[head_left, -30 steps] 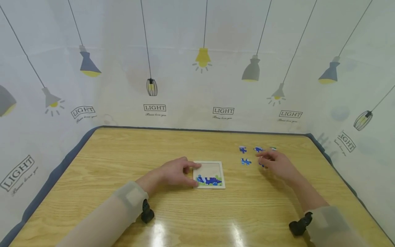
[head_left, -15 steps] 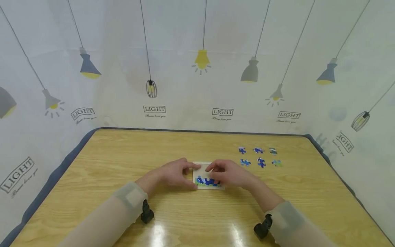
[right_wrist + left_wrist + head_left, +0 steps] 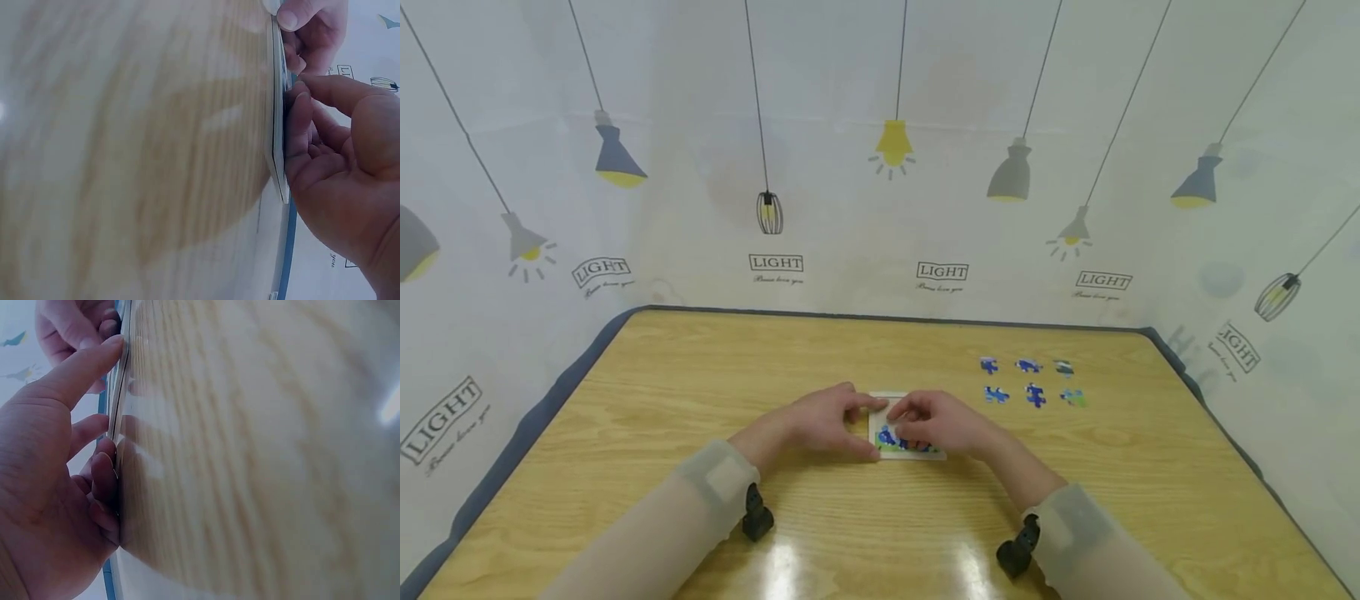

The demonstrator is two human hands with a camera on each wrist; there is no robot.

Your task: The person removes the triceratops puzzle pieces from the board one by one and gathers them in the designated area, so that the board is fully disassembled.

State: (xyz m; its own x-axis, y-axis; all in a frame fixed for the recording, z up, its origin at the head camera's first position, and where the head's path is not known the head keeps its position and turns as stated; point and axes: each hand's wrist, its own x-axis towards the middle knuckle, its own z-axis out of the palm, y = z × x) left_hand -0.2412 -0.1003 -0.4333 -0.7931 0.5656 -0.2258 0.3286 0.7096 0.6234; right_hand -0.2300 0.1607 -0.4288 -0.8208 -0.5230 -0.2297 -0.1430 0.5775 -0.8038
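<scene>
A small jigsaw puzzle tray [image 3: 887, 455] with a pale frame lies on the table, blue and green pieces along its near side. My left hand [image 3: 827, 421] holds its left side, the thumb at the near corner and the index finger at the far one. Over the tray's right part, my right hand [image 3: 946, 423] pinches a puzzle piece, mostly hidden by the fingers. In the right wrist view, the right hand's fingertips [image 3: 301, 87] meet just above the tray's edge [image 3: 277, 125]. The left wrist view shows the left thumb [image 3: 94, 362] touching the tray's edge.
To the right of the tray, several loose puzzle pieces lie in two rows, among them a dark blue piece [image 3: 1035, 395] and a green-blue piece [image 3: 1073, 398]. The wooden table [image 3: 760, 358] meets a lamp-patterned cloth wall [image 3: 835, 183] at the back.
My right hand has come left from the loose pieces to the tray, then slightly farther left over it. The left hand has stayed at the tray's left side.
</scene>
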